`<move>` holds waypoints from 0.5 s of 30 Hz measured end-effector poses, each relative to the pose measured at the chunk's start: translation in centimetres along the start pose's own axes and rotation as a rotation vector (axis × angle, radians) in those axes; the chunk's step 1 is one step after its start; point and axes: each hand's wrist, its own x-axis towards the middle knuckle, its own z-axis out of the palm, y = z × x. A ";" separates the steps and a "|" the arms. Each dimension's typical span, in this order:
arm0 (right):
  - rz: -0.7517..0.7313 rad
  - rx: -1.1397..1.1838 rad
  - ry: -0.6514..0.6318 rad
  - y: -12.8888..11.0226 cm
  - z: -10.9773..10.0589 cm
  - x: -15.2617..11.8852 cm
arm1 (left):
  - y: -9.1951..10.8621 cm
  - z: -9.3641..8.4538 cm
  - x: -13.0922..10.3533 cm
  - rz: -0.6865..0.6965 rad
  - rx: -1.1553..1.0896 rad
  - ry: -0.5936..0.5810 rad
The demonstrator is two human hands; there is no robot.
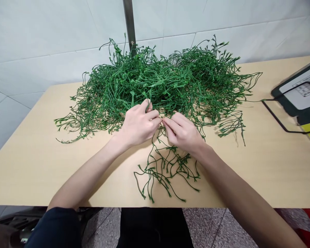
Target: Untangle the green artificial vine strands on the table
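My left hand (142, 124) is closed, its fingers curled round green plastic plant stems (148, 100) whose tips poke out above the knuckles. Fingertip to fingertip with it, my right hand (184, 132) pinches at the same spot, on a stem end mostly hidden by the fingers. Just behind both hands spreads a large tangled heap of green artificial stems (155, 77) with small forked tips. Below the hands, nearer the front edge, a smaller loose bunch of stems (167, 168) lies on the table.
The light wooden table (41, 155) stands against a tiled wall (54, 31). A metal post (129, 24) rises behind the heap. At the right lie a dark case with a white label (305, 89) and a bent black wire frame (276, 117).
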 end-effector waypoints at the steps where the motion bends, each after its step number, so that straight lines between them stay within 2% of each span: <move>1: 0.029 0.000 0.011 -0.1 -0.1 0.1 | 0.0 0.1 0.0 0.021 0.033 0.012; 5: 0.283 0.093 0.076 0.1 -1.1 0.5 | -0.6 0.5 -0.3 0.058 0.088 0.035; 8: 0.485 0.154 0.011 0.6 -1.8 0.7 | -1.5 0.8 -0.4 -0.021 0.038 0.069; 11: 0.488 0.064 -0.016 1.0 -1.5 0.4 | -1.8 0.7 -0.2 -0.149 -0.073 0.061; 15: 0.397 -0.089 0.084 1.0 -0.6 -0.1 | -1.5 0.2 0.0 -0.275 -0.261 -0.017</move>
